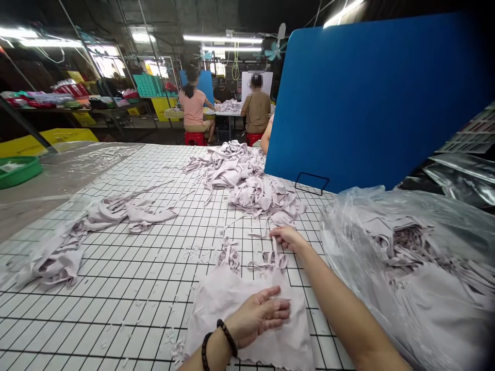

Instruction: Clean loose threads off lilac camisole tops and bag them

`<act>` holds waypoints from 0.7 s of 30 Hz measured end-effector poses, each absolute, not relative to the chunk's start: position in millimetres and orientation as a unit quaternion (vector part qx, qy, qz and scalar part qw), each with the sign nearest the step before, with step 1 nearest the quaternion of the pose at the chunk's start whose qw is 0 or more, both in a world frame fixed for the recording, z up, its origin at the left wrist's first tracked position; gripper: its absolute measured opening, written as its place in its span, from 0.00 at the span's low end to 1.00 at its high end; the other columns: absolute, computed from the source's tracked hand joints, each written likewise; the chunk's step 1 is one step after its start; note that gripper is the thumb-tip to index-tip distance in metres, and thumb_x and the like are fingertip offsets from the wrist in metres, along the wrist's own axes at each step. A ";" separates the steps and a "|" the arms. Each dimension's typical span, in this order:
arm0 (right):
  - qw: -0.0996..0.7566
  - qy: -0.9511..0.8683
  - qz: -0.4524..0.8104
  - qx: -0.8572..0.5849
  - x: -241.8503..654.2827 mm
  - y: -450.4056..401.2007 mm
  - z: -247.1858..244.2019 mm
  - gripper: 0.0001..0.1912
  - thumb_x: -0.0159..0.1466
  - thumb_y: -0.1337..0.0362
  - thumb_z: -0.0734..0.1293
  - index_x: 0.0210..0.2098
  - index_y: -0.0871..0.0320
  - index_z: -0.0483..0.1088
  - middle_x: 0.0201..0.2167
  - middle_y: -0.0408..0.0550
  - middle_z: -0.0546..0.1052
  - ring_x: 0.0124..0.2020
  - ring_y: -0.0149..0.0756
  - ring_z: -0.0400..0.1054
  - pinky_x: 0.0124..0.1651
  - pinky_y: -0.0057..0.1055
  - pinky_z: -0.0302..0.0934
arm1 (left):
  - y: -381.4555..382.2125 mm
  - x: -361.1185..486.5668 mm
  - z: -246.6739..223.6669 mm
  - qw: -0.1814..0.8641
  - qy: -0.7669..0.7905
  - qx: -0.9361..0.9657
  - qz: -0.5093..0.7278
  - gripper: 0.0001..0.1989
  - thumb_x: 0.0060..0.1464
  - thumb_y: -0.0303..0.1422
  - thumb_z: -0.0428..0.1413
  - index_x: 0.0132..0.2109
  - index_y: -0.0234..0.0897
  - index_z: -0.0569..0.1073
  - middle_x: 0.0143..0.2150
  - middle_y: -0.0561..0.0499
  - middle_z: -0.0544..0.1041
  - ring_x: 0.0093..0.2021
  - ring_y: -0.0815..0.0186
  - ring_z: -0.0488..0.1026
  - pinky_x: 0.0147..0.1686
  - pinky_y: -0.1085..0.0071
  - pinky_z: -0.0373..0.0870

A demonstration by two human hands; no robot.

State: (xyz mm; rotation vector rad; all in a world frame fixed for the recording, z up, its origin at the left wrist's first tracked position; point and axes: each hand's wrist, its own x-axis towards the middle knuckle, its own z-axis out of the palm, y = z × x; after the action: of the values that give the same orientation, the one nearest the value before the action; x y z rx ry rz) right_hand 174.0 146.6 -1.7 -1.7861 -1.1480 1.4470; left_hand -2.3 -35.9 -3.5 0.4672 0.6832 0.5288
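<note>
Flat in front of me lies a stack of pale lilac camisoles (216,314), hem toward me and thin straps (231,255) toward the far side. My left hand (261,314), a dark beaded bracelet on its wrist, rests over the fabric with fingers spread and nothing in them. Farther out, my right hand (286,238) pinches the upper end of a right-side strap (274,247) between thumb and fingers, pulled up from the bunched straps. Just beyond that hand is a heap of the same pale fabric (266,198).
A clear plastic bag (340,221) of folded garments stands at right. A blue panel (363,103) rises behind it, near a black wire stand (311,183). More garments (127,211) lie at left on the grid-patterned table (116,309), among fabric scraps. Several people sit farther back.
</note>
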 end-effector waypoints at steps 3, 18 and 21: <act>0.320 -0.424 0.569 -0.628 185.5 145.3 6.4 0.04 0.51 0.70 0.66 0.27 0.61 0.66 0.20 0.41 0.67 0.14 0.20 0.48 0.13 0.18 0.39 | -34.4 -1.4 -5.4 0.887 0.330 0.205 0.250 0.31 0.50 0.37 0.61 0.59 0.33 0.62 0.55 0.35 0.69 0.50 0.59 0.72 0.55 0.62 0.62; 0.315 -0.808 0.302 -0.396 180.0 10.4 24.3 0.17 0.62 0.70 0.60 0.45 0.49 0.74 0.37 0.47 0.76 0.37 0.35 0.71 0.40 0.34 0.68 | -27.4 -2.6 0.5 0.885 0.298 0.144 0.327 0.20 0.56 0.44 0.54 0.47 0.31 0.71 0.45 0.42 0.74 0.40 0.65 0.75 0.42 0.71 0.70; 0.339 -0.768 0.340 -0.423 182.5 7.4 20.7 0.16 0.61 0.70 0.61 0.43 0.49 0.76 0.36 0.46 0.78 0.37 0.35 0.72 0.40 0.34 0.68 | -30.5 -0.3 0.1 0.851 0.342 0.236 0.321 0.19 0.52 0.43 0.58 0.46 0.34 0.70 0.35 0.49 0.74 0.29 0.70 0.74 0.30 0.74 0.70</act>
State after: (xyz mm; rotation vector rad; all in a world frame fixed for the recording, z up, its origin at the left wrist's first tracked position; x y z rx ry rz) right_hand 182.5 7.4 20.7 -1.1021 -2.0006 0.8846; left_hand -0.3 -30.5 0.1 0.4968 0.7198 0.6762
